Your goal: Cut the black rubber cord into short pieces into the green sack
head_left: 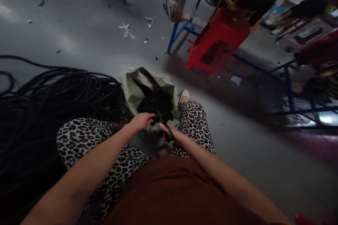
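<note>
Loosely looped black cord (79,88), black-handled scissors (172,134)

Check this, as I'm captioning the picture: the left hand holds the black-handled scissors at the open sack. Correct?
Wrong hand: the head view shows the right hand holding the black-handled scissors at the open sack.

Cannot follow the black hoses (79,93) past the left picture edge, tell dark scraps (157,103) apart inside the sack (129,88), or make out scissors (171,133) tips near its near rim.
</note>
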{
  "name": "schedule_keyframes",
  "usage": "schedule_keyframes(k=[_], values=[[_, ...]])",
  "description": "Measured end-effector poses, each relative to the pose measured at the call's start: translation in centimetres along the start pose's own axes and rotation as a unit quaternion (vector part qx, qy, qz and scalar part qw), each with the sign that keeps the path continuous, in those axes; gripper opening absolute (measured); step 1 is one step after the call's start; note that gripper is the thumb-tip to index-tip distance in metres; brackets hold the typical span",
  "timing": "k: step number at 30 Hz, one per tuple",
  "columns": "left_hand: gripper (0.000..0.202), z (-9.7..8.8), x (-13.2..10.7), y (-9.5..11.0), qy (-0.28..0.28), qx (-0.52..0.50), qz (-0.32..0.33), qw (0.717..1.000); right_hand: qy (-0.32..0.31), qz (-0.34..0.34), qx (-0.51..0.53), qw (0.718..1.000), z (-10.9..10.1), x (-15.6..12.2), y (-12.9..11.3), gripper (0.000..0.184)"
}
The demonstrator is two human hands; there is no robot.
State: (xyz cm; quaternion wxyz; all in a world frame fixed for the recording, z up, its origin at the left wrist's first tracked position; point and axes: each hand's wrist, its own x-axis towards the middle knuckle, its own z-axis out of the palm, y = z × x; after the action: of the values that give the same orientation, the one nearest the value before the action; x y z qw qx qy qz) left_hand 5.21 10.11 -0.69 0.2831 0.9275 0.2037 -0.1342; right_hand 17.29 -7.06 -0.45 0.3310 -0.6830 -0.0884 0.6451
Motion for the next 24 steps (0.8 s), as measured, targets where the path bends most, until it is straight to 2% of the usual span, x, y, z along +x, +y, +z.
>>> schedule_keyframes(k=[8, 14, 24], values=[[0.038, -0.3, -0.1, 0.1, -0.010, -0.005, -0.002, 1.000, -0.001, 0.012, -0.015, 1.000, 0.0, 0.2, 0.0, 0.044], [0.038, -0.3, 0.5, -0.2, -0.011, 0.007, -0.001, 1.000, 0.014, 0.021, -0.011, 1.000, 0.0, 0.2, -0.2, 0.036], [0.037, -1.3, 0.5, 0.5, -0.036, 0.034, -0.021, 0.999, 0.027, 0.027, -0.020, 0.999, 0.1, 0.4, -0.3, 0.037]])
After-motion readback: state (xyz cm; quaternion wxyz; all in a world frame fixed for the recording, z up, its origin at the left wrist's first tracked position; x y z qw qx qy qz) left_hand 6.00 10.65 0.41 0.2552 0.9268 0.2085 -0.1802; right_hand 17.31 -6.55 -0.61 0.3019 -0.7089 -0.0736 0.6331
